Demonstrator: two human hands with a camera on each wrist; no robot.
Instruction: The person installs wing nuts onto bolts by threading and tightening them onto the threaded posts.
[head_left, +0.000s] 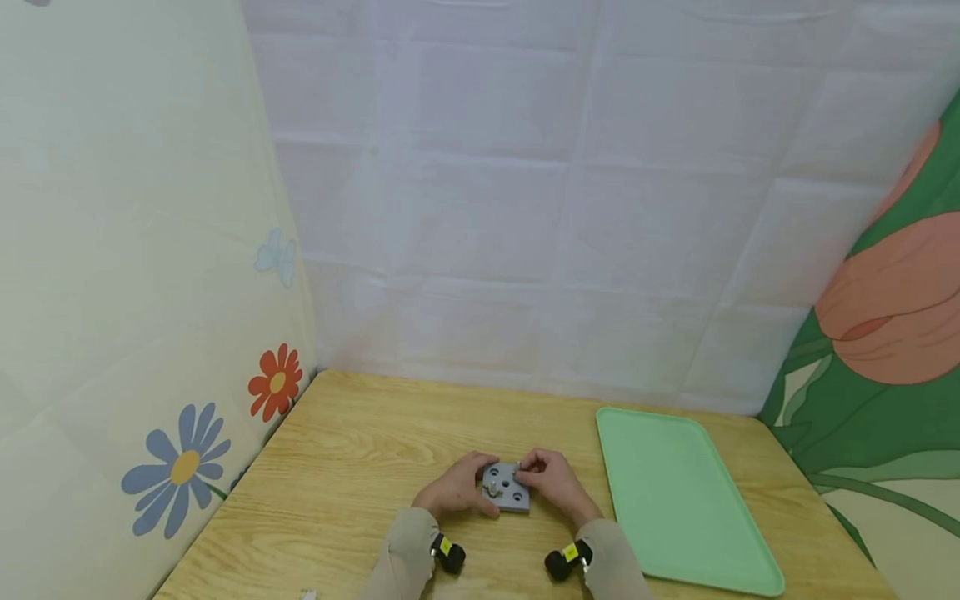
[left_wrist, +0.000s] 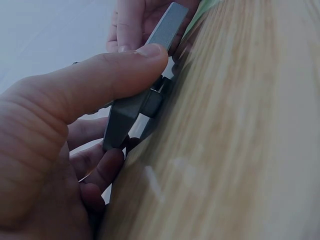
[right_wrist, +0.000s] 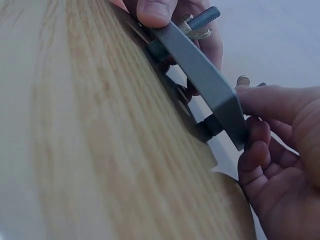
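A grey metal plate [head_left: 507,502] with several holes lies between both hands over the wooden table. My left hand [head_left: 456,487] grips its left side, thumb [left_wrist: 135,67] along the near edge. A bolt [right_wrist: 206,18] rises through the plate on that side, carrying a brass-coloured wing nut [head_left: 492,490]. At the far right corner my right hand [head_left: 553,479] pinches a second wing nut [right_wrist: 243,80], mostly hidden by the fingers. Dark bolt heads [right_wrist: 212,126] show beneath the plate in the right wrist view, between it and the table.
A light green tray [head_left: 686,500] lies to the right of the hands. A small shiny piece [head_left: 308,594] sits at the table's near edge, cut off by the frame. White cloth [head_left: 480,208] hangs behind the table, with printed cloths on both sides.
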